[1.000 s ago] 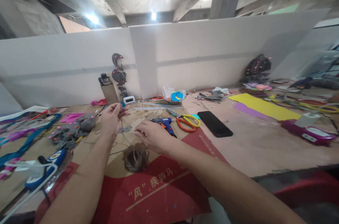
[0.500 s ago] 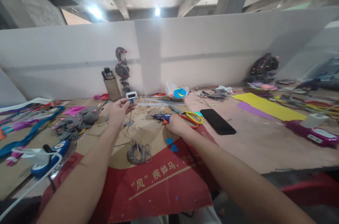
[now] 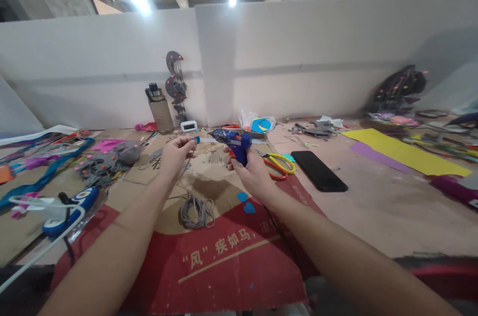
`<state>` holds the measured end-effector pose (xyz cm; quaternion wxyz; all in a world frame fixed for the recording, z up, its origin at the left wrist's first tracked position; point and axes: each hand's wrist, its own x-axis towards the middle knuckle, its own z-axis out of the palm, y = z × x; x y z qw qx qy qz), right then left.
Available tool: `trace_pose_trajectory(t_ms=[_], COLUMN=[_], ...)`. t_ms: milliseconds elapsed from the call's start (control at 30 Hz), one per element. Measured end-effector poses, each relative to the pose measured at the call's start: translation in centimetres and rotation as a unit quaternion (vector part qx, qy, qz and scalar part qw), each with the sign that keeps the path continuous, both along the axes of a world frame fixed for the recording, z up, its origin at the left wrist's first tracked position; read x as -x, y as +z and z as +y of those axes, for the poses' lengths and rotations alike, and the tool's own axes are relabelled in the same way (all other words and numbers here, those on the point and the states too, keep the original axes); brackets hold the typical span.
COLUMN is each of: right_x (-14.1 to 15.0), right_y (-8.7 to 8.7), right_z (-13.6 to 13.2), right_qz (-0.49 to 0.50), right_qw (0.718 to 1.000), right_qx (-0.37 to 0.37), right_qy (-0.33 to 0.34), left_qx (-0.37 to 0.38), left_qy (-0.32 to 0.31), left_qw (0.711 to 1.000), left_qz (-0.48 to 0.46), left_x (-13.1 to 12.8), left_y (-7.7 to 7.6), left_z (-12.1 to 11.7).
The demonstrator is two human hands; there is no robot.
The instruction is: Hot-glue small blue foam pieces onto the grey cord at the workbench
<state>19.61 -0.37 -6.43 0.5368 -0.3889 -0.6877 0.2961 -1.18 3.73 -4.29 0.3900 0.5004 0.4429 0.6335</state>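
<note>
My right hand (image 3: 249, 169) is wrapped round the handle of a blue hot glue gun (image 3: 239, 142), raised above the table with its nozzle toward the left. My left hand (image 3: 176, 156) pinches a small blue-teal piece (image 3: 197, 140) between thumb and fingertips, a short way from the nozzle. A grey cord runs down from near the left fingers to a coiled bundle of grey cord (image 3: 197, 212) on the cardboard. Two small blue cut-out pieces (image 3: 249, 207) lie below my right wrist. Scissors with yellow and red handles (image 3: 286, 164) rest just right of the right hand.
A black phone (image 3: 318, 171) lies to the right, near yellow sheet material (image 3: 407, 151). Grey pinned pieces (image 3: 108, 161) and a blue power strip (image 3: 70, 211) are at the left. A bottle (image 3: 160, 110) and a bowl (image 3: 257, 129) stand along the back wall.
My right hand has lifted the glue gun off the table and turned it toward the left hand. The left hand still pinches the small blue-teal piece. The view has shifted slightly.
</note>
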Motion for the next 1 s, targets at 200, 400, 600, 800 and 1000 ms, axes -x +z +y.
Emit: trace_pose_trajectory(t_ms=[200,400,600,800,1000], right_x=[0.1,-0.1,0.0,0.3,0.3], right_y=[0.0,-0.5,-0.3,0.0,0.3], right_z=[-0.8,-0.6,-0.8,-1.2,-1.4], right_qz=[-0.033,-0.087,-0.089,-0.097,-0.114], right_qw=[0.999,0.995,0.994,0.993,0.991], right_qx=[-0.028,-0.051,-0.059,-0.069,-0.064], right_qy=[0.027,0.002,-0.004,-0.009,-0.013], left_qx=[0.024,0.027,0.021,0.013,-0.001], left_qy=[-0.029,-0.035,-0.031,-0.024,-0.022], left_qw=[0.999,0.999,0.999,0.999,0.999], left_qz=[-0.019,-0.002,0.013,0.027,0.038], left_x=[-0.7,-1.0,-1.1,-1.2,-1.2], left_y=[0.0,0.1,0.1,0.1,0.1], left_z=[-0.6,-1.0,-1.0,-1.3,-1.4])
